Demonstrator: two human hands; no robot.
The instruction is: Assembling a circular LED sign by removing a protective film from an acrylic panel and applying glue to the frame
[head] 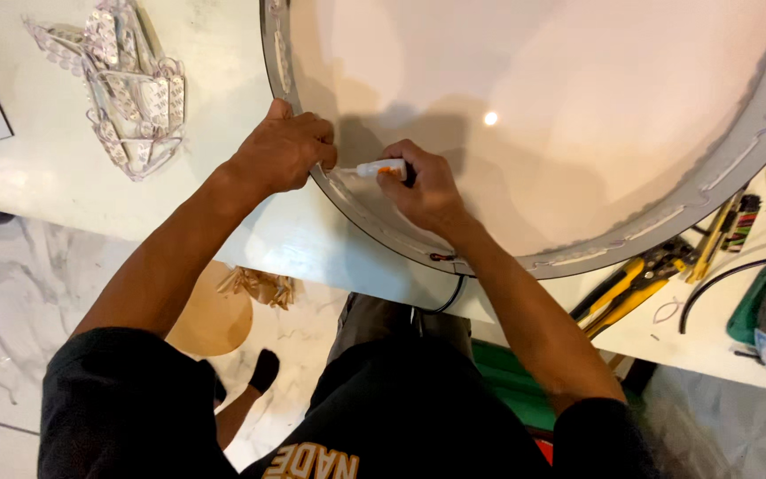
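On the white table (223, 80), a big round panel (534, 98) is lying flat, with a pale smooth face and a grey rim (711, 173) where a thin strip is running along the inside. At its lower left edge the person is holding a small white tube (381, 168) with an orange band, lying almost level and pointing left to the rim. The right hand (427, 186) is grasping this tube, fingers curled around it. The left hand (284, 149) is clenching on the rim just beside the tube tip, thumb up, fingers bent over the edge. Both forearms are reaching forward from the body. Yellow pliers (622, 288) are lying near the right, and a clear plastic pile (130, 84) is sitting far left.
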